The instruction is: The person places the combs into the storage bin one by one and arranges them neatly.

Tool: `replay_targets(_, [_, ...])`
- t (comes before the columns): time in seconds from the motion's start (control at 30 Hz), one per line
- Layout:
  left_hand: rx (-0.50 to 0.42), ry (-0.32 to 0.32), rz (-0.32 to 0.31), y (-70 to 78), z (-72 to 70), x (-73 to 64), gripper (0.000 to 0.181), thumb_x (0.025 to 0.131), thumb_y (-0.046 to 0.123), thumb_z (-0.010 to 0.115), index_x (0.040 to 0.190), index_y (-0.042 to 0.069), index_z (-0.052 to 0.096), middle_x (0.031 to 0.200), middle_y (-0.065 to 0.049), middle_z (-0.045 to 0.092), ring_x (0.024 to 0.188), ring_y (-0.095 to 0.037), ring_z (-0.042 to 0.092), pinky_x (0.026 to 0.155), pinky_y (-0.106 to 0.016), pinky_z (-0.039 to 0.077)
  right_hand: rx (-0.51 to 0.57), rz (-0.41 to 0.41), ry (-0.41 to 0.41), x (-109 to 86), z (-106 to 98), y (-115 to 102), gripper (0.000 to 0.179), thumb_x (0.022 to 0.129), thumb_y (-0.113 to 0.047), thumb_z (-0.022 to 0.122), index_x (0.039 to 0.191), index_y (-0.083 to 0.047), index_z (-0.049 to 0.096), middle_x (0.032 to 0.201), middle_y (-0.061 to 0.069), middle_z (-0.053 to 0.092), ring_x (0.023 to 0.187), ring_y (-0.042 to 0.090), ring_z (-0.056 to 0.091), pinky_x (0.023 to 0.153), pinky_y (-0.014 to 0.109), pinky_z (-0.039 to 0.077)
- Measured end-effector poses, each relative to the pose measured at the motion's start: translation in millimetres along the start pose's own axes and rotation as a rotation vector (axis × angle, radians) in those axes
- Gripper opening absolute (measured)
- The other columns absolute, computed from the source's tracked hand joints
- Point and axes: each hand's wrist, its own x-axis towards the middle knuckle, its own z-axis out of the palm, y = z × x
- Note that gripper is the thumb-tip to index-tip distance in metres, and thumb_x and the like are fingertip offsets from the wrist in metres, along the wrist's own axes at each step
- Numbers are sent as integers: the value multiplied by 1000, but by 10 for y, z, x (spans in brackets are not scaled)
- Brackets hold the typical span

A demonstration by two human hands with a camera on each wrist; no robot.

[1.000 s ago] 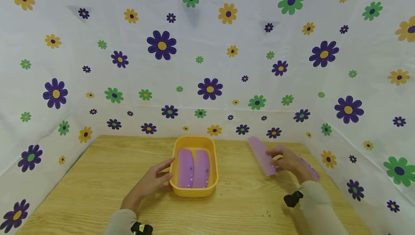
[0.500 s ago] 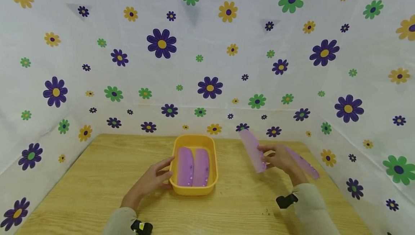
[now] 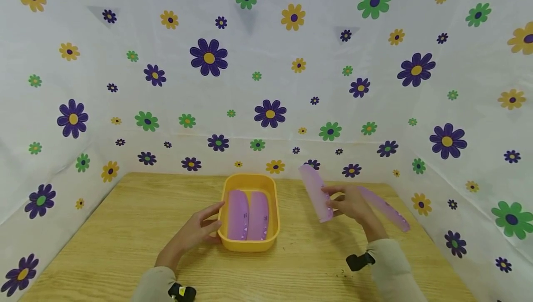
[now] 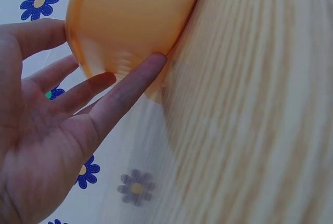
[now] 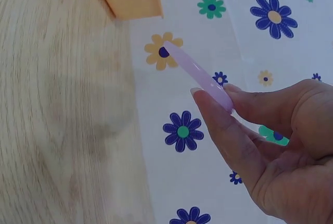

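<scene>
A purple comb is pinched between the thumb and fingers of my right hand, held raised and tilted over the right part of the table. In the right wrist view this comb shows edge-on between the fingertips. My left hand touches the left side of a yellow tray with fairly straight fingers; the left wrist view shows its fingertips against the outer wall. Inside the tray lie two more purple combs, a left one and a right one, side by side.
Another purple comb lies on the wooden table at the right, behind the right hand. Dark specks dot the table near its front. A white flowered cloth hangs round the back and sides.
My right hand has moved left with the comb, away from the comb lying at the right, and raised it slightly. The left hand and the tray have stayed in place.
</scene>
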Motion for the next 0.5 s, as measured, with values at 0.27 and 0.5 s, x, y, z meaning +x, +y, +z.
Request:
replay_targets(0.27, [-31,-4,-5,-16,2,8,66,108,15,53,164,4,20,169,-32,13,143,-58,40,89,-46,65,22,-35,-3,-38,102,-120,42,95,5,67,136,9,61,130,35,60,89,23,73,70,40,68])
replay_targets(0.5, [-18,10,-14,19,4,11,66,108,17,54,164,6,22,169,-32,14,143,-57,42,89,-47,65,52,-21,17,-18,217,-211,41,94,6,67,135,6,63,129,33,62,87,21,73,70,38,67])
